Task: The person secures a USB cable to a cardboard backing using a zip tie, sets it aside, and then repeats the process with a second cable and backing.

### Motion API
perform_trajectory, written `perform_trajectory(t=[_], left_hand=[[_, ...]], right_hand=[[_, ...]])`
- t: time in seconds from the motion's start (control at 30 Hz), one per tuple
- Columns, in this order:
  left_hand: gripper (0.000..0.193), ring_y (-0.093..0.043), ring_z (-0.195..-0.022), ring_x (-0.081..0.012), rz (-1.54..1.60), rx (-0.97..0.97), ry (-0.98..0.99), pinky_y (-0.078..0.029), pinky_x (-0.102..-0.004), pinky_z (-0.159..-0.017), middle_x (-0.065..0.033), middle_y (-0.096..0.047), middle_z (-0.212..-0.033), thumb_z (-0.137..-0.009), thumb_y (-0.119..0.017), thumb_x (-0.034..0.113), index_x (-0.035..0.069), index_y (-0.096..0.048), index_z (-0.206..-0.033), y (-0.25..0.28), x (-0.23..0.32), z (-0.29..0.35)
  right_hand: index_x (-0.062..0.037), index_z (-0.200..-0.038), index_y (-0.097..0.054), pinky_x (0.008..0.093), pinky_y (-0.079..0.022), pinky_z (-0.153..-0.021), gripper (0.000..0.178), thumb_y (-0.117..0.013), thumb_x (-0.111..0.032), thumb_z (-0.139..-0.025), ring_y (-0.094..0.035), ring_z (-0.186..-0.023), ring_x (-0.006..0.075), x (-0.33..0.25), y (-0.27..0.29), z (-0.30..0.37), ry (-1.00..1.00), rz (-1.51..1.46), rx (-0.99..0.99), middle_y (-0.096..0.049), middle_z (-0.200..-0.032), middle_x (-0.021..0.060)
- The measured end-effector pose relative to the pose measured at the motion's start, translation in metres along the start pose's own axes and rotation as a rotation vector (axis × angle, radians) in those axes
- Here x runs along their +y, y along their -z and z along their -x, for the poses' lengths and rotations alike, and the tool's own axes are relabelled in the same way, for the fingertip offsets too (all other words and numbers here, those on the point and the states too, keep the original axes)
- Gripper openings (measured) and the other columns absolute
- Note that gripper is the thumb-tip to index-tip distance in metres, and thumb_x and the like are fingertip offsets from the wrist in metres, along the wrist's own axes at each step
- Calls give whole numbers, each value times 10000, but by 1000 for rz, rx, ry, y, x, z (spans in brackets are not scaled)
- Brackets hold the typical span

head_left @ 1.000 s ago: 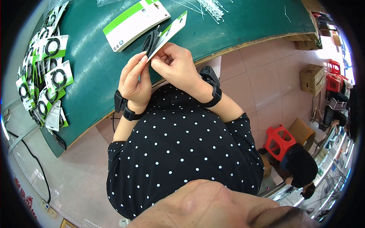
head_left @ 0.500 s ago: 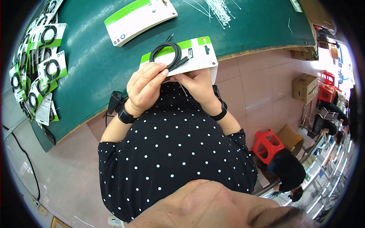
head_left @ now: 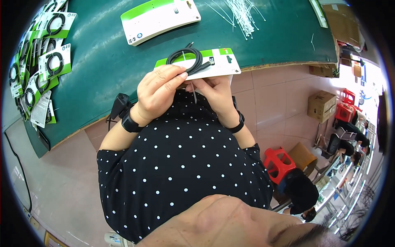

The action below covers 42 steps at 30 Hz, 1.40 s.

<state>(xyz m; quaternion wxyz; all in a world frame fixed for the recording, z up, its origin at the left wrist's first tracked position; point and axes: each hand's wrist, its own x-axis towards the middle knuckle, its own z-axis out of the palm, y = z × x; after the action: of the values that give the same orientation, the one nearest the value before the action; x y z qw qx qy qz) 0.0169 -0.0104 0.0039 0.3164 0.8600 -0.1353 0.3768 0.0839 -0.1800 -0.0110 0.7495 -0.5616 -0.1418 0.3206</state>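
A coiled black cable (head_left: 197, 59) lies on a green and white backing card (head_left: 222, 57), held just past the table's front edge. My left hand (head_left: 161, 88) pinches the card's near edge and the coil, thumb and fingers pressed together. Beneath the near edge, my right hand (head_left: 216, 94) has its fingers closed at a thin white cable tie (head_left: 194, 94), whose end hangs down between my hands. The card hides part of the right fingers. A white band crosses the coil at its far left side.
A stack of backing cards (head_left: 160, 20) lies beyond my hands on the green table (head_left: 98, 70). Loose white cable ties (head_left: 245, 18) are spread to its right. Carded cables (head_left: 53, 61) pile up at the left. Red stools (head_left: 279, 164) and a carton (head_left: 322, 106) stand on the floor at right.
The card and cable sit slightly lower and further right in view, as the whole scene has shifted. More of the white tie's end now shows below the card, between my hands.
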Motion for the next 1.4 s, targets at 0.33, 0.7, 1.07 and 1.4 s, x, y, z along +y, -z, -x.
perform_trajectory(t=[0.33,0.7,1.07,1.4], left_hand=[[171,-689,-842,-203,367,-160,490,-549,-288,-740,-129,-711,-969,-802,-678,-52,-3,-704,-964,32,0,-27],[151,-661,-783,-111,731,-424,943,-541,-248,-710,-100,-715,-881,-816,-689,-4,-43,-706,-961,38,6,-33],[183,-659,-741,-102,878,-652,1314,-535,-229,-677,-99,-712,-852,-771,-742,-20,-45,-700,-948,33,3,-28],[186,-674,-755,-114,950,-738,1318,-544,-224,-689,-110,-712,-863,-776,-742,-30,-54,-689,-952,27,-2,-22]], right_hand=[[2,-1048,-662,264,-537,-635,263,-715,23,-791,-643,-734,181,-60,-12,-2,913,733,-32,-649,-971,135],[-20,-966,-694,270,-467,-531,291,-760,37,-689,-586,-620,173,-75,-19,-17,1026,849,-404,-658,-838,77],[-24,-913,-705,277,-469,-568,198,-738,29,-725,-598,-673,180,-72,-2,-29,706,861,-408,-642,-824,65],[-49,-858,-717,311,-451,-604,116,-740,-36,-745,-575,-720,204,-69,5,-12,639,1026,-559,-611,-811,45]])
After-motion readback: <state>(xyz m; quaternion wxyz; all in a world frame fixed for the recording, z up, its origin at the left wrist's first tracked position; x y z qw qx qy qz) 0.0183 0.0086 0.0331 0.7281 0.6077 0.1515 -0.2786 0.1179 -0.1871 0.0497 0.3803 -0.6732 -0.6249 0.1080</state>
